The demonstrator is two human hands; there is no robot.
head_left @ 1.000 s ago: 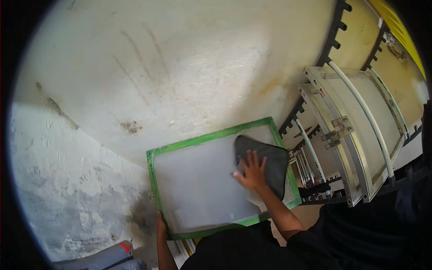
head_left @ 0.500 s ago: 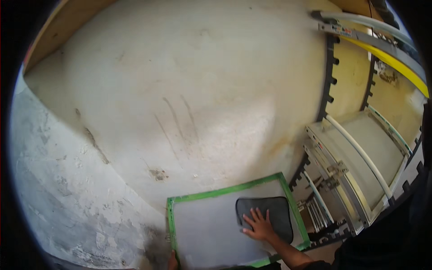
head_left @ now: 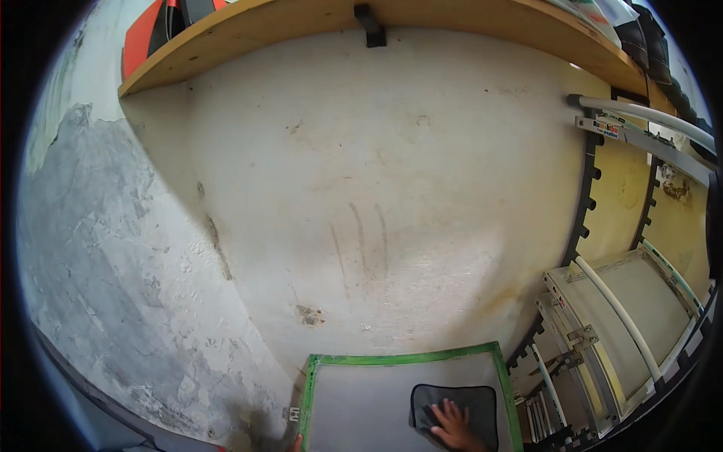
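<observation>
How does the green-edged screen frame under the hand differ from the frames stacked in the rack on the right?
The green-edged screen frame has green borders; the racked frames have pale ones. The green-edged one stands alone against the wall, under the dark cloth and right hand; the racked ones sit stacked in slots, untouched. Both are rectangular with pale mesh.

The green-edged screen frame [head_left: 407,360] runs off the near edge, its lower half out of sight. Only the right hand [head_left: 452,426] shows fingers on the dark cloth [head_left: 482,403], wrist cut off. Left hand [head_left: 298,441] is a sliver at the frame's left edge, its grip unreadable.
</observation>
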